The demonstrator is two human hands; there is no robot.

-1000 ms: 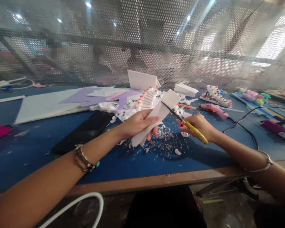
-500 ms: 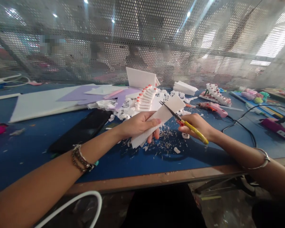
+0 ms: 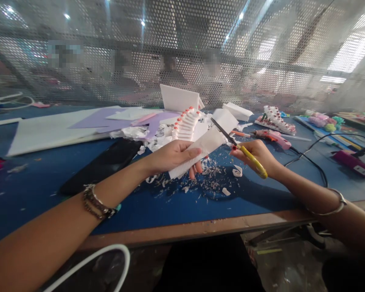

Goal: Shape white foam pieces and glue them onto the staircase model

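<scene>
My left hand (image 3: 178, 156) pinches a folded strip of white paper (image 3: 205, 145) between thumb and fingers, over the middle of the table. Yellow-handled scissors (image 3: 246, 153) are in my right hand (image 3: 257, 156), their dark blades pointing up and left across the paper. A white piece (image 3: 226, 119) lies beyond the blades at the strip's far end; whether it is cut free I cannot tell. Below the hands, small paper shavings (image 3: 197, 184) are scattered on the blue tabletop. Just behind the strip stands a row of white rolled pieces with red tips (image 3: 185, 125).
At left are a black flat object (image 3: 103, 166), large white sheets (image 3: 48, 136) and purple sheets (image 3: 94, 119). A pink glue gun (image 3: 273, 139) with a black cord lies right, near a white flower-like model (image 3: 275, 117). Crumpled paper scraps (image 3: 159, 140) surround the centre. Perforated metal panels (image 3: 182, 40) rise behind.
The scissors have shifted slightly right and their blades have passed across the paper strip. The far part of the strip now sits apart in angle from the part in my left hand.
</scene>
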